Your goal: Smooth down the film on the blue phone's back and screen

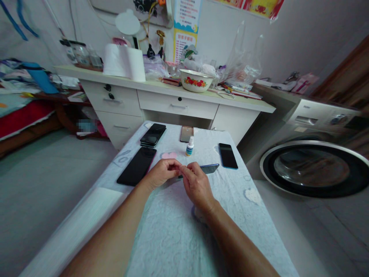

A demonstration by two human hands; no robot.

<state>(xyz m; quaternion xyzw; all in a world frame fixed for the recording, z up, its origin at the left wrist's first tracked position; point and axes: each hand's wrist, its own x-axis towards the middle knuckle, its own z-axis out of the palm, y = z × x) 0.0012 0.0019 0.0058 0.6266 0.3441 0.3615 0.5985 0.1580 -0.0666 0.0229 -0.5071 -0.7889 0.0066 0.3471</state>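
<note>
My left hand [162, 173] and my right hand [197, 185] meet over the middle of the cloth-covered table [170, 234]. Both have their fingertips pinched together and touching; whatever lies between them is too small or hidden to make out. Partly behind my right hand is a phone [210, 168] with a bluish edge, its near part covered by the fingers. A small white spray bottle [189, 147] with a blue label stands upright just beyond the hands. To the left lies a large dark-screened tablet or phone [137, 167], close to my left wrist.
Stacked dark phones [153, 134] lie at the table's far left. A brownish phone or case [186, 134] is at the far edge, and a black phone [228, 156] to the right. Beyond stand a white desk [175, 104] with a flowered bowl [196, 81] and a washing machine [313, 115].
</note>
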